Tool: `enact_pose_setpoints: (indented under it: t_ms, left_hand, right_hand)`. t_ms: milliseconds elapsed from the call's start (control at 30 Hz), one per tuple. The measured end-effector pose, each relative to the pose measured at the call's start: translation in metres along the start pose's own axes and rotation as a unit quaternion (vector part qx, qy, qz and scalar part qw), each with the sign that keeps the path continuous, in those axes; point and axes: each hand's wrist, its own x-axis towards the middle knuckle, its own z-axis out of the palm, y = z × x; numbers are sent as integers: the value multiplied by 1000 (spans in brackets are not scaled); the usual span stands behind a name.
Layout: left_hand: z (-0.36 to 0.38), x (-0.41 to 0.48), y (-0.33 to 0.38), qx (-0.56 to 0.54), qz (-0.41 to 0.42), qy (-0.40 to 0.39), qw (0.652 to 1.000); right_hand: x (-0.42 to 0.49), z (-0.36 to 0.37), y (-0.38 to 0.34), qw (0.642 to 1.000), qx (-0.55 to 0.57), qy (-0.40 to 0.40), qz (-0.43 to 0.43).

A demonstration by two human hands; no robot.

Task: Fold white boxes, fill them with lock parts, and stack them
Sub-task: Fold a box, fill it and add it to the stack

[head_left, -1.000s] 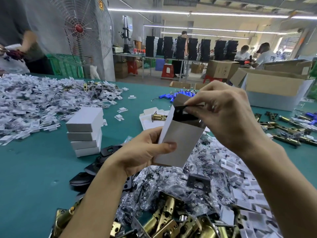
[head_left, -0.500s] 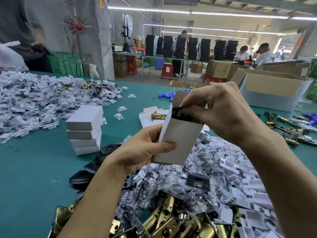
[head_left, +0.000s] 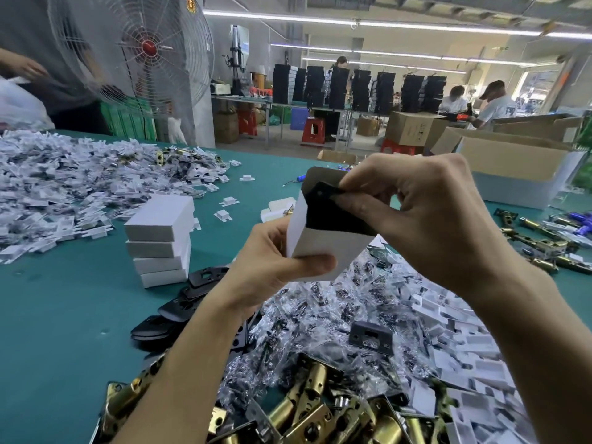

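My left hand [head_left: 272, 267] grips the lower end of an open white box [head_left: 333, 251], held upright above the table. My right hand [head_left: 423, 216] pinches a black lock plate [head_left: 323, 209] that sits partly inside the box's open top, under its raised brown flap. A stack of several closed white boxes [head_left: 160, 238] stands on the green table [head_left: 64, 315] to the left. Brass latch bodies [head_left: 307, 405] lie at the near edge, with bagged screws [head_left: 320, 309] and more black plates [head_left: 192, 296] below my hands.
A big heap of white clips and bagged parts [head_left: 64, 187] covers the far left. More brass latches [head_left: 544, 241] lie at the right, behind them an open cardboard carton [head_left: 512, 168]. A standing fan [head_left: 141, 59] and another person's arm [head_left: 19, 65] are at the back left.
My right hand has pushed the black plate a little deeper into the box's open top. The box and my left hand have stayed almost where they were.
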Motion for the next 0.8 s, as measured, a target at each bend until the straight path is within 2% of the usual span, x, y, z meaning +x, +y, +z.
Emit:
enact_pose_setpoints:
  t_ms: [100,233,333,500,667,733,800]
  left_hand:
    - [1,0,-1,9,-3,8,1000]
    - [2,1,-1,3,-9,13,1000]
    - [3,1,-1,12,-7,10,1000]
    - [3,1,-3,16,-15,9,1000]
    - [2,3,-7,38,-35,26,998]
    - [1,3,-6,33,-38,48,998]
    - [-1,2,-5,24,-31,78,996]
  right_hand:
    - [-1,-5,-1,997,-64,24,-19]
    - [1,-1,-5,996,-79,49,-12]
    - [5,3,-9,996,-80,-9,-24]
    - [17,7,-9,977,-177,-123,-2]
    - [26,10,2,971,-144,-188,35]
    - [20,12,9,986,-121,-110,33]
    - [8,12,16,995,-81,33,41]
